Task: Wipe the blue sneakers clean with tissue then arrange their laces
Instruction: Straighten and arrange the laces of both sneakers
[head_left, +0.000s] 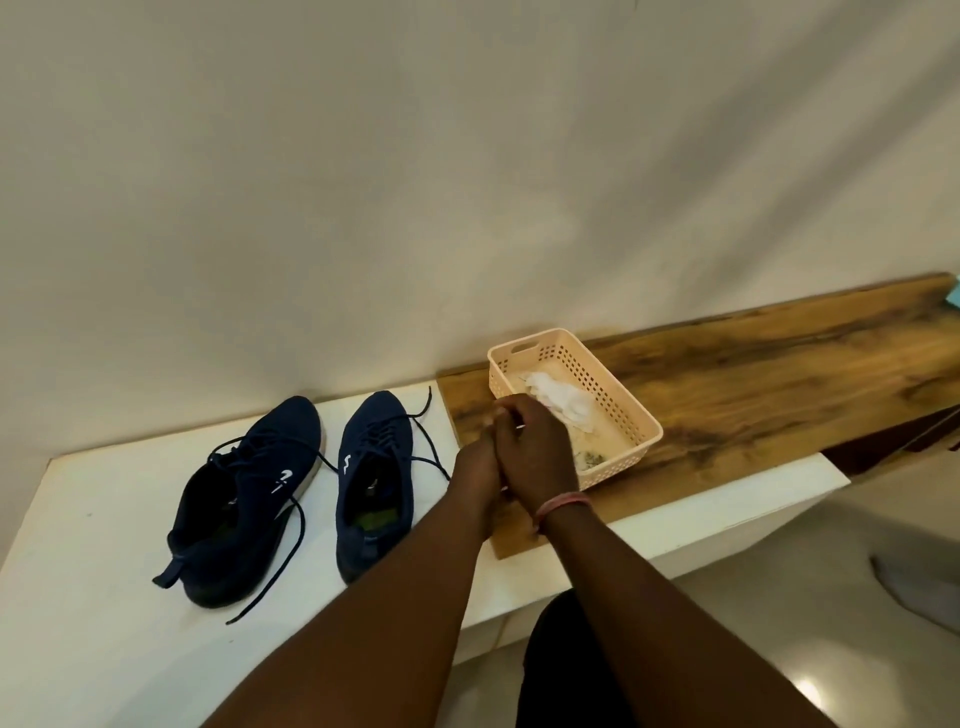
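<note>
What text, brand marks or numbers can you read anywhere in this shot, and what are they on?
No words or numbers are legible.
Left sneaker: small white logo mark on its side, a shape, not readable text.
Right sneaker: small white zigzag mark on the tongue, no letters; the greenish insole patch is too dark and blurred to read.
Basket, tissue and wooden board: no print visible.

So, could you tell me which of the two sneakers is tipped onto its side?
The left sneaker, farther from the hands; it leans over, showing its white sole edge. The right sneaker sits upright.
</note>
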